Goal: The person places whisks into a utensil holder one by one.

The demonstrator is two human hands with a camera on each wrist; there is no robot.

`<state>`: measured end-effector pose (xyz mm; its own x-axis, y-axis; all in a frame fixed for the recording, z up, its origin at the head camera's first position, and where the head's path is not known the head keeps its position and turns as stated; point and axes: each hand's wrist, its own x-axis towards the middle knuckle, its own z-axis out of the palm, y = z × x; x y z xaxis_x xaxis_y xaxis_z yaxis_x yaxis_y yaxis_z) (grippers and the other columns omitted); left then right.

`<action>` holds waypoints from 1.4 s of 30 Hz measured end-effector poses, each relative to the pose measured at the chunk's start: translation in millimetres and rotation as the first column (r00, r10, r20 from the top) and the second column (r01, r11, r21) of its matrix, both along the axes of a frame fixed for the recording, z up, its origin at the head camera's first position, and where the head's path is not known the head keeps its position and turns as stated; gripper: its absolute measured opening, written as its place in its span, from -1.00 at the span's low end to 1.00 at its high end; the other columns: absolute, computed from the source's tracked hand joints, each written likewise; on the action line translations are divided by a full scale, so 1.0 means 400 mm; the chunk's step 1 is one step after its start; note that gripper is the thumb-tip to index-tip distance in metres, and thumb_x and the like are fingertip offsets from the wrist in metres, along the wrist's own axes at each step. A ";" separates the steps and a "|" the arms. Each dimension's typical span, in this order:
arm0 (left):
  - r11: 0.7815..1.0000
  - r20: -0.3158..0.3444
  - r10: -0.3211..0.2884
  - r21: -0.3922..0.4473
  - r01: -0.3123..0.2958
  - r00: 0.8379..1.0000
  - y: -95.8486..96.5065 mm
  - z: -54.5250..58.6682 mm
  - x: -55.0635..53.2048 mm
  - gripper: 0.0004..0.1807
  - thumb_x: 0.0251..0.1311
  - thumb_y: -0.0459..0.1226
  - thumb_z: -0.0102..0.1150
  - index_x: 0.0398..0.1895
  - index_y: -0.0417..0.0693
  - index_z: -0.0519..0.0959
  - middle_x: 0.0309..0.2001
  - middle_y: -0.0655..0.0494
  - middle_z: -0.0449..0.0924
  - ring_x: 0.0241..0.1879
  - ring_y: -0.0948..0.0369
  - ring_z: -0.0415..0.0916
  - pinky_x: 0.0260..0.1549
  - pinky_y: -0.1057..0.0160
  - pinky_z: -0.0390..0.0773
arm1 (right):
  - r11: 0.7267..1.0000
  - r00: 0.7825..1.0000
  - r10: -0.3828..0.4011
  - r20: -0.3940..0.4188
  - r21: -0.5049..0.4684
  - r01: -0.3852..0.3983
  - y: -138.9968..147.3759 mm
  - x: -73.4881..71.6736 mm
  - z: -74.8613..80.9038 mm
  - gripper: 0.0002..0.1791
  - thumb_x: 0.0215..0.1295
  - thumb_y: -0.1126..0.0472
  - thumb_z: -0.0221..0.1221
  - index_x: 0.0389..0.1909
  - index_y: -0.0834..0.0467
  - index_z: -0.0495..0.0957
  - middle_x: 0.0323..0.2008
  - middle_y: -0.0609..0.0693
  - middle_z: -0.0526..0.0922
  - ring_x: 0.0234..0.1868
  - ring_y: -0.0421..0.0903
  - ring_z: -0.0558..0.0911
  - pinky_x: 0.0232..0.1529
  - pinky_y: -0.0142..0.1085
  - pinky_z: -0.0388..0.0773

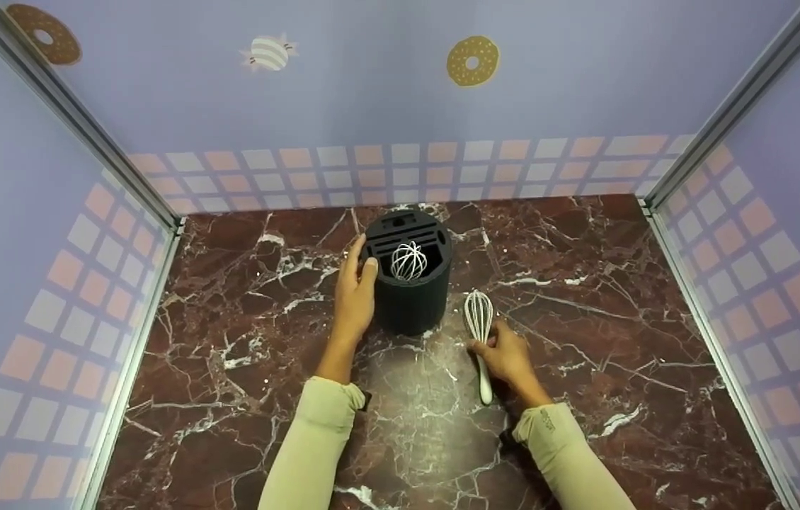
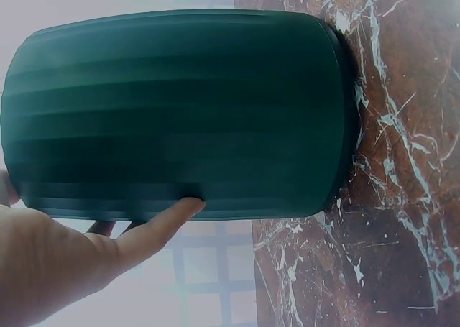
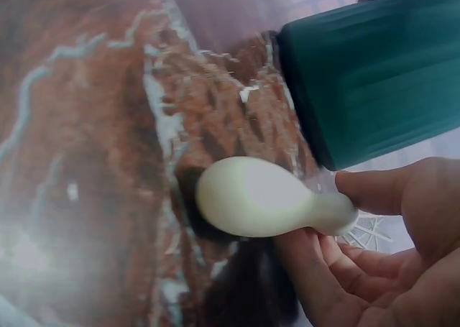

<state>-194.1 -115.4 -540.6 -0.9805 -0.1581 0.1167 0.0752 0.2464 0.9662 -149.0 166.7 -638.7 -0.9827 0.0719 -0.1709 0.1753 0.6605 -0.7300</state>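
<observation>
Held Whisk: Orientation and Grip Status

Marking: a small print on the cuff of the right sleeve [image 1: 570,453], lower right of the head view, is too small to read.

Orientation: the held whisk [image 1: 478,319] is right of centre in the head view. Its long axis runs nearly vertical in the frame, wire end toward the top and slightly left, pale handle end toward the bottom. In the right wrist view, the rounded handle end points left.

Grip: the right hand [image 1: 507,354] pinches the whisk between thumb and fingers. The left hand [image 1: 354,294] is spread against the left side of the dark holder [image 1: 410,308], thumb straight.

Holder: upright on the marbled table [image 1: 584,319], at frame centre. A second whisk [image 1: 408,262] stands wire end up in its front compartment.
</observation>
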 end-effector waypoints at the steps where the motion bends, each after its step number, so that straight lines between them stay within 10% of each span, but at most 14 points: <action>1: 1.000 0.001 -0.005 0.001 0.005 1.000 0.001 0.001 0.001 -0.44 0.57 -0.01 -0.10 0.58 0.27 0.23 0.59 0.05 0.13 0.55 -0.05 0.15 0.46 -0.12 0.25 | 0.999 1.000 -0.012 0.016 -0.040 0.012 0.002 -0.001 0.006 -0.63 0.21 0.10 0.43 -0.12 0.21 0.54 -0.43 0.03 0.67 -0.49 -0.11 0.56 -0.46 -0.29 0.50; 7: 1.000 -0.004 -0.023 0.014 0.023 1.000 0.001 0.000 0.002 -0.43 0.57 0.00 -0.11 0.59 0.32 0.20 0.60 -0.02 0.09 0.54 -0.16 0.15 0.42 -0.18 0.30 | 0.963 0.998 -0.059 0.034 -0.262 0.066 0.001 -0.016 0.067 -0.65 0.26 0.21 0.39 -0.05 0.28 0.52 -0.39 0.00 0.53 -0.52 -0.18 0.50 -0.56 -0.34 0.52; 18: 1.000 0.002 0.003 -0.008 -0.003 1.000 0.001 0.000 -0.001 -0.44 0.57 -0.03 -0.09 0.58 0.24 0.24 0.58 0.02 0.16 0.53 -0.11 0.18 0.45 -0.13 0.27 | 0.954 0.988 -0.060 -0.146 -0.299 0.013 -0.014 -0.067 0.254 -0.55 0.28 0.17 0.39 0.09 0.28 0.51 -0.25 0.15 0.73 -0.39 -0.22 0.59 -0.36 -0.39 0.50; 28: 1.000 0.020 -0.003 -0.004 0.003 1.000 0.001 0.001 0.001 -0.45 0.57 0.00 -0.10 0.57 0.35 0.23 0.58 0.08 0.15 0.53 -0.06 0.19 0.43 -0.13 0.31 | 0.847 0.963 -0.083 -0.257 -0.528 -0.068 -0.047 -0.100 0.424 -0.52 0.30 0.22 0.38 0.14 0.27 0.44 -0.23 0.12 0.69 -0.47 -0.17 0.68 -0.52 -0.33 0.63; 35: 1.000 0.029 -0.010 -0.009 0.011 1.000 0.001 0.002 0.001 -0.44 0.57 0.00 -0.13 0.59 0.30 0.21 0.59 0.08 0.13 0.53 -0.08 0.17 0.40 -0.18 0.32 | 0.778 0.925 -0.113 -0.364 -0.611 -0.145 -0.075 -0.126 0.497 -0.49 0.27 0.18 0.41 0.12 0.24 0.40 -0.20 0.12 0.68 -0.34 0.01 0.75 -0.44 -0.11 0.74; 42: 1.000 0.034 0.007 -0.020 -0.006 0.999 0.002 0.001 -0.001 -0.45 0.57 0.00 -0.11 0.57 0.36 0.23 0.58 0.09 0.16 0.50 -0.06 0.22 0.40 -0.15 0.33 | 0.799 0.877 -0.141 -0.459 -0.576 -0.172 -0.110 -0.161 0.519 -0.45 0.26 0.19 0.42 0.12 0.32 0.38 -0.16 0.15 0.70 -0.25 0.04 0.76 -0.44 -0.17 0.73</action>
<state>-194.4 -114.5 -540.1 -0.9829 -0.1623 0.0866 0.0410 0.2657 0.9632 -213.5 122.7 -431.0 -0.9510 0.0965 0.2937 -0.2871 0.0763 -0.9549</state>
